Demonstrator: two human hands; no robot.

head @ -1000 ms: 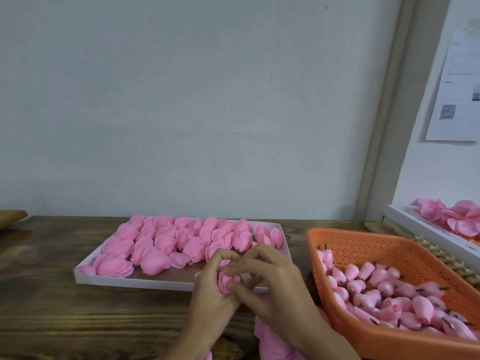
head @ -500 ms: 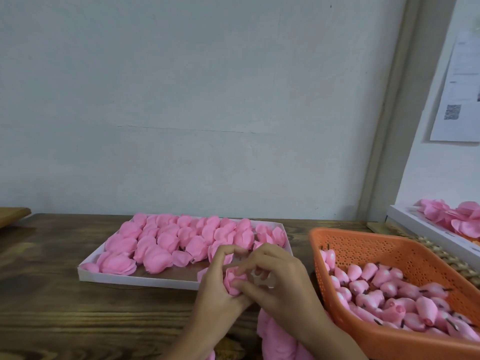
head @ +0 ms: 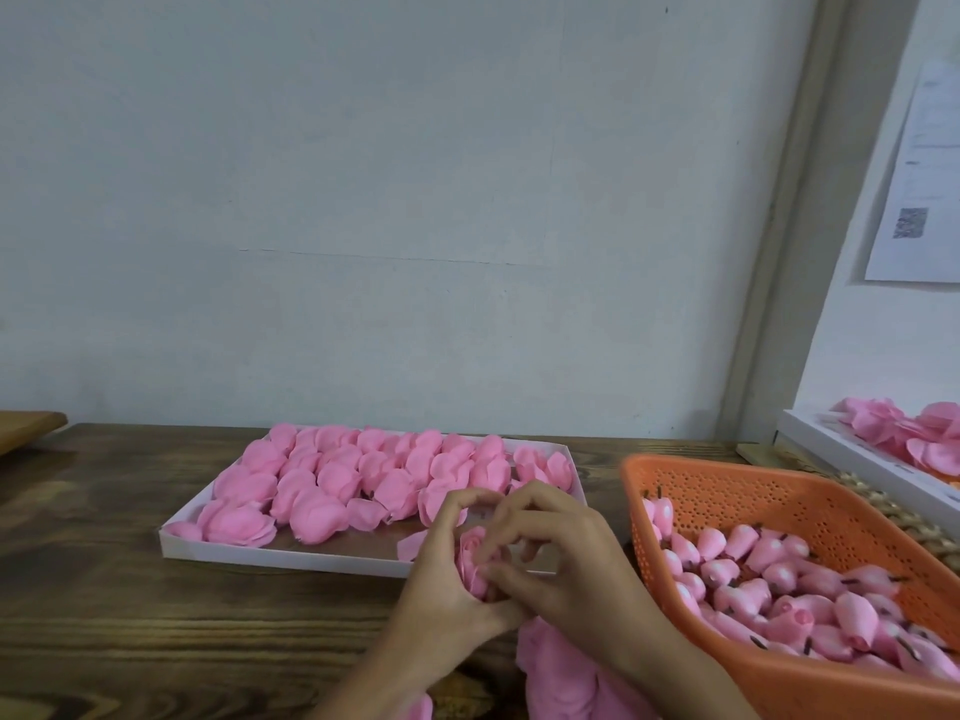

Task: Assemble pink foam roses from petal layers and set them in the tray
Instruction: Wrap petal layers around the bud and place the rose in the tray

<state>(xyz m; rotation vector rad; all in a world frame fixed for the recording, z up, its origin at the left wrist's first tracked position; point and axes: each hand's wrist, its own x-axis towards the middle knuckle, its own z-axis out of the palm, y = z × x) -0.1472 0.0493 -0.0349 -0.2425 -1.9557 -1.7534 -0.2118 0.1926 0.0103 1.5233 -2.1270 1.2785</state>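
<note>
While it is held just in front of the white tray [head: 291,557], a small pink foam rose [head: 472,556] is pinched between both hands.

The rose is gripped from the left by the left hand [head: 441,584] and from the right by the right hand [head: 571,558]. The fingers [head: 524,500] of both hands are curled round it, and the tips are brought close together over the petals. Finished roses [head: 337,475] are packed in rows in the tray, which is laid on the wooden table [head: 104,589]. Its near right part is seen bare. Loose petal layers [head: 566,678] are heaped under the right wrist. An orange basket [head: 727,491] filled with pink buds [head: 779,589] is placed at the right, near the tray.
</note>
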